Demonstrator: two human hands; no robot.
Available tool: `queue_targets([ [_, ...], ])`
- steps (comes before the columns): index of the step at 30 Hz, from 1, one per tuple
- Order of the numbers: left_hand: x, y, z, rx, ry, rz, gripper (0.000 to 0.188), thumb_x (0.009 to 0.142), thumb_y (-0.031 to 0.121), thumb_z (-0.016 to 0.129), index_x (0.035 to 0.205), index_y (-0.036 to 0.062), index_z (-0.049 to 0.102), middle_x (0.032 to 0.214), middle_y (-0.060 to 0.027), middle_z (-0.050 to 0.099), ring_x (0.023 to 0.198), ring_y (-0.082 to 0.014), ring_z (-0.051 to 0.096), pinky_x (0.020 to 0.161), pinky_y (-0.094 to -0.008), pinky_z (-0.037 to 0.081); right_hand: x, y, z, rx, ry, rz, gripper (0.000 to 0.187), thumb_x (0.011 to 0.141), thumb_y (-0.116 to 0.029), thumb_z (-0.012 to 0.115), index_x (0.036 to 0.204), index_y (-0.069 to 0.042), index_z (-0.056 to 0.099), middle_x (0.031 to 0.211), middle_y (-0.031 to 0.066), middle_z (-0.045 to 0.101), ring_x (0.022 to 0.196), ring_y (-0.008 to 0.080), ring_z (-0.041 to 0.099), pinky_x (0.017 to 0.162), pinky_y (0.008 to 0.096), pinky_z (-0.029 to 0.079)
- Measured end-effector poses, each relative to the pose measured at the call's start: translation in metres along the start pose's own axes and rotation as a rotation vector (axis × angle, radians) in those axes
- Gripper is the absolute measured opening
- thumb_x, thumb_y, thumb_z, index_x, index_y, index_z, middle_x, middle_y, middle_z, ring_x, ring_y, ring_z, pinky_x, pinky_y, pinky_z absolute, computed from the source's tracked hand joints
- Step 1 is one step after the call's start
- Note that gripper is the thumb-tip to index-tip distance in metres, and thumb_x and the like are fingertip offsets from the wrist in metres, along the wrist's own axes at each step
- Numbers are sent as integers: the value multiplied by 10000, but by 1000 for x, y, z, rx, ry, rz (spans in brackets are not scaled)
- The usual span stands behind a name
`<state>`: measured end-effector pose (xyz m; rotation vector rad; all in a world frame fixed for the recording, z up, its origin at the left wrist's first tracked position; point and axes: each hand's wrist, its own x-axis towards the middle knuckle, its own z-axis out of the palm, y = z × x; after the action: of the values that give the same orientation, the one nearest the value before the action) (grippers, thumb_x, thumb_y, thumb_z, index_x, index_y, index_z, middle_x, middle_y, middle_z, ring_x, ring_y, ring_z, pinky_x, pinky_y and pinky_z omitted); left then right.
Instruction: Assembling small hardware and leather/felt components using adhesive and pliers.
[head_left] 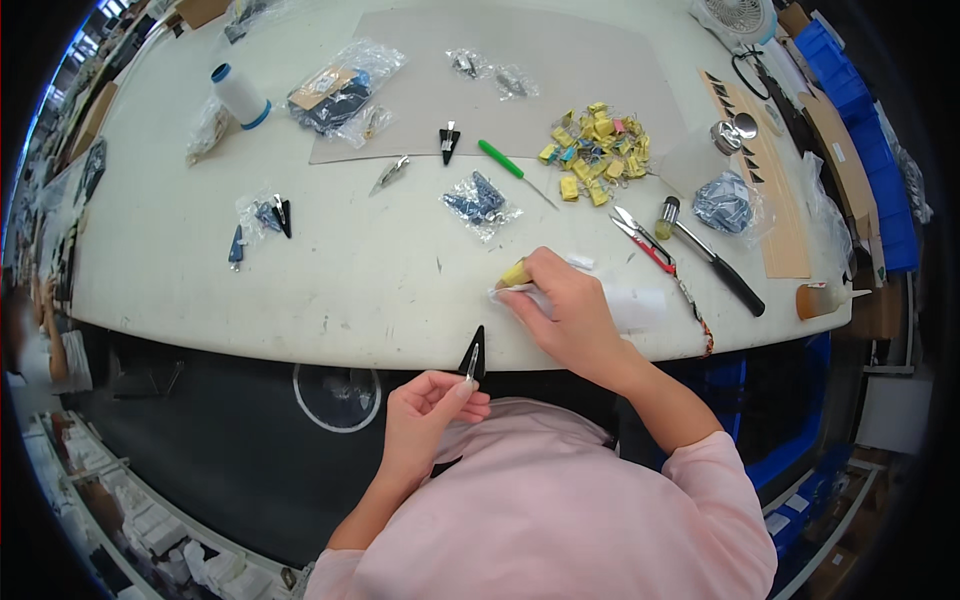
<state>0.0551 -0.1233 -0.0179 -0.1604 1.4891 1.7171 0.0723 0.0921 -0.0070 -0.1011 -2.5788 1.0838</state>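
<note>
My left hand (430,415), at the table's front edge, pinches a black triangular hair clip (476,352) with a silver metal part; its tip points away from me. To the right and slightly farther off, my right hand (570,310) is closed over the tabletop on a crumpled white cloth or tissue (535,298). A small yellow piece (514,273) shows at its fingertips; its kind is partly hidden. Beyond the hands lie another black triangular clip (450,143), a bare silver clip (391,174) and a bag of dark blue pieces (480,203).
Several yellow binder clips (600,150) are heaped beyond my right hand. A green-handled awl (515,172), red-handled scissors (645,240) and a hammer (712,258) lie around them. A white thread cone (240,97) stands at far left, an amber bottle (825,300) lies at right.
</note>
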Motion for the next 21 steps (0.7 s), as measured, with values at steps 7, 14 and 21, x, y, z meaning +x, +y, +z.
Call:
queue_targets([
  [7, 16, 45, -3, 55, -62, 381, 67, 923, 38, 561, 958, -15, 581, 836, -160, 690, 714, -206, 689, 670, -312, 571, -6, -5, -46, 238, 78, 300, 161, 868, -134, 676, 859, 5, 595, 686, 103, 623, 570, 171, 567, 550, 285, 428],
  [14, 55, 67, 20, 41, -213, 376, 95, 920, 96, 552, 950, 7, 565, 831, -118, 655, 720, -186, 666, 689, -312, 549, 3, -2, -47, 328, -87, 380, 160, 892, -138, 662, 866, 20, 657, 719, 23, 617, 665, 42, 510, 601, 214, 397],
  [21, 62, 64, 23, 96, -258, 303, 90, 921, 96, 563, 944, 10, 564, 833, -108, 663, 732, -171, 666, 696, -299, 546, 21, 10, -37, 466, 11, 371, 196, 901, -166, 632, 867, 26, 651, 711, 67, 639, 686, 51, 509, 613, 231, 404],
])
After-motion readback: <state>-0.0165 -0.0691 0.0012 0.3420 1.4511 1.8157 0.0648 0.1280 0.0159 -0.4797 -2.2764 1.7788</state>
